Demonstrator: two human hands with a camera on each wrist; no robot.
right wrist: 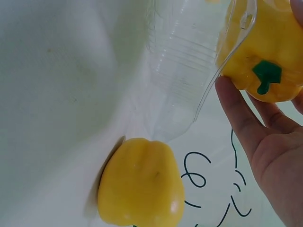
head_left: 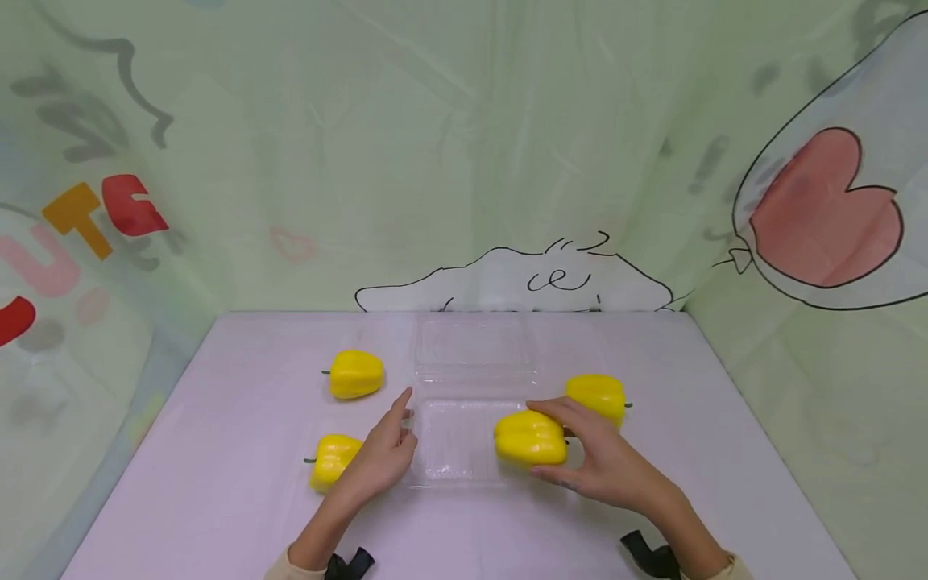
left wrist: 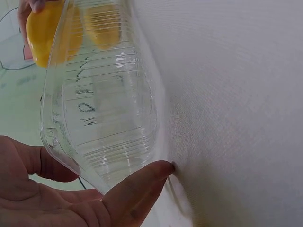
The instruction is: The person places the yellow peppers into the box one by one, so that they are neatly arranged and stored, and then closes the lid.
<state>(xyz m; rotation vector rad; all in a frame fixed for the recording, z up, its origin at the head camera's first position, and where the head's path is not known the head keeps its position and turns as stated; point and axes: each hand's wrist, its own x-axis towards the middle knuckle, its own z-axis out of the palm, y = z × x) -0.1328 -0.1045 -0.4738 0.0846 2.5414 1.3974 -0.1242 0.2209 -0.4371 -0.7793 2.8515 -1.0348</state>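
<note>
In the head view, my right hand [head_left: 605, 461] grips a yellow bell pepper [head_left: 528, 439] between thumb and fingers, over the right side of a clear plastic clamshell box [head_left: 457, 451]. The right wrist view shows the pepper's green stem [right wrist: 267, 74] beside the box rim. My left hand [head_left: 386, 455] is at the box's left side, index finger straight. In the left wrist view its fingertip [left wrist: 163, 168] lies low by the box wall, near the tabletop. The box's lid [head_left: 474, 346] lies folded back, away from me.
Another yellow pepper [head_left: 596, 395] lies to the right, partly behind the right hand. Two more are on the left: one farther pepper [head_left: 356, 374] and one nearer pepper [head_left: 333, 461], partly covered by the left arm. A printed curtain [head_left: 435, 161] surrounds the white table [head_left: 239, 403].
</note>
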